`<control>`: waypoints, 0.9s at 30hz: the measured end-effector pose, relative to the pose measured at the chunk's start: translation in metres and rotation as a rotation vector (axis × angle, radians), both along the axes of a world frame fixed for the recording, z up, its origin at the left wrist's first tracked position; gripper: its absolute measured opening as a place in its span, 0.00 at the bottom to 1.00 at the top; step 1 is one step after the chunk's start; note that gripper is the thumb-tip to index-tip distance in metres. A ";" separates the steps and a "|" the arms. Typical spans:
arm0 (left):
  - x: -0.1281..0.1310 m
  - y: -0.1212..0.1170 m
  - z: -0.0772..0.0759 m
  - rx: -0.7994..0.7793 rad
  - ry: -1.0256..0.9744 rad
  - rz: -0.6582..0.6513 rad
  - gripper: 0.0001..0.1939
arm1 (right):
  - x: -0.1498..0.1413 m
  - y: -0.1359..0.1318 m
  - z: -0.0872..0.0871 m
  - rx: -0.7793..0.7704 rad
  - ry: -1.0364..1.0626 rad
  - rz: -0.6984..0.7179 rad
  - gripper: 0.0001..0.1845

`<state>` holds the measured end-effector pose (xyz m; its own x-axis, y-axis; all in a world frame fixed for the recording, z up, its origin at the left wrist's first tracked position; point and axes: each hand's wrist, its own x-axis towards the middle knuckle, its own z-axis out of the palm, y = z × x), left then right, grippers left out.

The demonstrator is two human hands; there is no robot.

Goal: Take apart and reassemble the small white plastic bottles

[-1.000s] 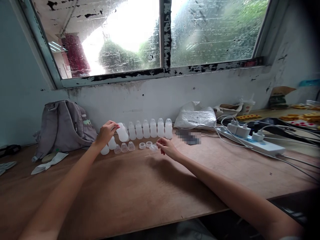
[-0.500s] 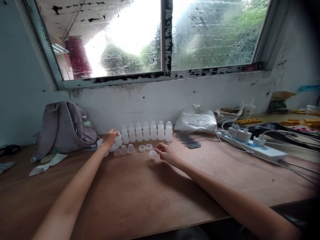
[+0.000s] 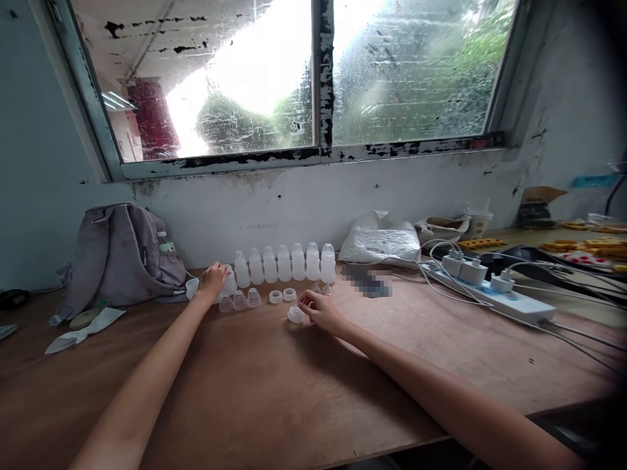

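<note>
My left hand (image 3: 212,282) is closed on a frosted baby bottle (image 3: 229,281) at the left end of a row. Several like bottles (image 3: 284,264) with clear domed caps stand upright beside it. A white open-topped bottle (image 3: 192,288) is partly hidden behind that hand. Three loose clear domed caps (image 3: 240,300) sit in front of the row, and two white collar rings (image 3: 275,297) lie to their right. My right hand (image 3: 321,312) pinches a translucent collar ring (image 3: 295,314) low over the table. Behind its fingers, small clear nipples (image 3: 326,288) are partly visible.
A grey backpack (image 3: 125,254) leans at the left by a white strip (image 3: 85,331). A silvery packet (image 3: 379,238) and a blurred dark object (image 3: 369,281) lie right of the bottles. A power strip (image 3: 490,287) with plugs and cables spreads across the right side.
My left hand has brought the tilted bottle down and left, to the end of the row, where it is upright. My right hand has lowered the ring slightly towards me.
</note>
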<state>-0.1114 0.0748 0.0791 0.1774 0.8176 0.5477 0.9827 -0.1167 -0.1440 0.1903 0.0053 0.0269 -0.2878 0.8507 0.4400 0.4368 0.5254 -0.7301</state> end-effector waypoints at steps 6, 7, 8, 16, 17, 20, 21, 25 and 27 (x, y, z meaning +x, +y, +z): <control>-0.003 -0.003 0.002 0.075 -0.026 -0.008 0.14 | 0.000 0.003 -0.006 0.097 -0.149 0.005 0.05; 0.001 -0.005 0.002 0.121 -0.048 -0.042 0.14 | 0.000 0.003 -0.007 0.098 -0.169 0.008 0.05; 0.006 -0.009 0.001 0.167 -0.077 -0.089 0.14 | 0.000 0.003 -0.007 0.097 -0.190 0.007 0.05; 0.110 -0.073 -0.053 -0.033 -0.281 -0.610 0.15 | -0.002 0.005 -0.017 0.109 -0.338 -0.032 0.09; 0.122 -0.080 -0.060 -0.066 -0.285 -0.630 0.16 | -0.002 0.006 -0.019 0.126 -0.335 -0.024 0.07; 0.139 -0.091 -0.070 -0.159 -0.287 -0.632 0.16 | -0.002 0.008 -0.022 0.176 -0.316 0.013 0.04; 0.140 -0.092 -0.070 -0.179 -0.286 -0.629 0.16 | -0.002 0.009 -0.023 0.185 -0.309 0.022 0.04; 0.135 -0.093 -0.068 -0.207 -0.283 -0.629 0.16 | -0.002 0.009 -0.026 0.190 -0.279 0.034 0.05; 0.134 -0.093 -0.067 -0.202 -0.285 -0.631 0.16 | -0.003 0.010 -0.028 0.175 -0.250 0.010 0.07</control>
